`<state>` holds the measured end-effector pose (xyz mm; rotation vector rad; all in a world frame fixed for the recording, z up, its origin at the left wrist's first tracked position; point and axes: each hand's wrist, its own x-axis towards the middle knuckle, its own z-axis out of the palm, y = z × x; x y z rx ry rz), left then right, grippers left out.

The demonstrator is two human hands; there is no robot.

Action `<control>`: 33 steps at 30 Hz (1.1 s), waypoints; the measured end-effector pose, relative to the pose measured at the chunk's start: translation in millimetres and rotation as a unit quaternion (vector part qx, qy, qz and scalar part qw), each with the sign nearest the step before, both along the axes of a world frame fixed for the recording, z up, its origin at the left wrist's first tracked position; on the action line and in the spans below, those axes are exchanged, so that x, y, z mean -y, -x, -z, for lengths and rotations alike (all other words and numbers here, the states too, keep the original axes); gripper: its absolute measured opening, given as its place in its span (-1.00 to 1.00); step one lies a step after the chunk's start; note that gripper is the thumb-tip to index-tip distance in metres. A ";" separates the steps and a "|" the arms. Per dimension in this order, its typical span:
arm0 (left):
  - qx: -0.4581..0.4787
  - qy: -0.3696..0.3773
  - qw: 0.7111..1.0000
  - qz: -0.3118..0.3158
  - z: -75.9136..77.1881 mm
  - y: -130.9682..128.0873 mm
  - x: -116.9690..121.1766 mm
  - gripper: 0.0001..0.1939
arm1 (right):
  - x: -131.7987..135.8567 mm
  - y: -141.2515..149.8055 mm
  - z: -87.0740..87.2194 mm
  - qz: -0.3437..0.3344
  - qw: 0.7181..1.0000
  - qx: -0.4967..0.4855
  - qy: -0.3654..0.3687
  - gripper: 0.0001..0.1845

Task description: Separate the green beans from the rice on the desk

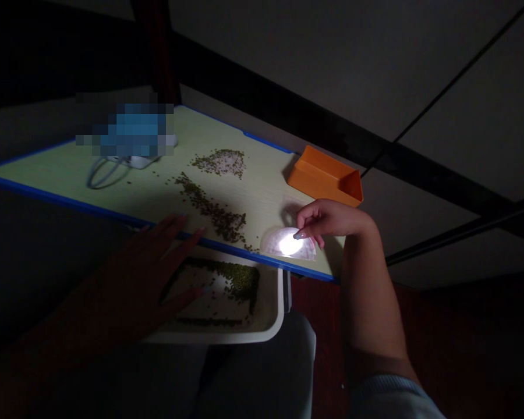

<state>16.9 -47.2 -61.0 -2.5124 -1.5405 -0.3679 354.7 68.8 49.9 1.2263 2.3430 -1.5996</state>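
Note:
My right hand pinches the edge of a half-round translucent sheet, which glows with a bright spot of light. This piece rests on or just above the pale board with the blue rim. Left of it, a streak of dark and greenish small beans lies near the board's front edge. A second patch, lighter and mixed with green beans, sits farther back. My left hand, in shadow, spreads its fingers over that edge, with the thumb above a white bin holding green beans.
An orange open box stands at the board's back right. A blurred-out blue object with a grey cable occupies the far left. The bin sits below the board's front edge. A pale wall runs behind; surroundings are dark.

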 end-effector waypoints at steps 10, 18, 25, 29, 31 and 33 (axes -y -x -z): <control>-0.001 -0.011 1.000 0.001 1.6 -0.2 0.1 -0.19 | 0.6 13.6 8.7 -0.004 1.000 -0.003 -0.009 -0.83; 0.009 -0.009 1.000 0.005 0.2 -0.3 -1.1 -0.18 | -0.8 7.9 5.2 0.044 0.998 0.006 -0.045 -0.85; 0.023 -0.013 1.000 -0.002 -2.0 -2.8 -0.5 -0.16 | -5.5 -2.2 2.5 0.084 0.994 0.039 -0.056 -0.96; 0.018 -0.027 0.999 -0.003 1.0 0.2 -2.2 -0.16 | -7.9 -4.1 6.9 0.105 0.991 0.055 -0.053 -0.97; 0.004 -0.039 0.999 0.007 3.8 2.3 -3.3 -0.19 | -9.0 -3.6 9.2 0.109 0.992 0.047 -0.046 -0.96; -0.004 -0.039 0.999 0.008 5.8 3.4 -3.7 -0.20 | -10.0 -3.5 10.4 0.114 0.992 0.034 -0.042 -0.95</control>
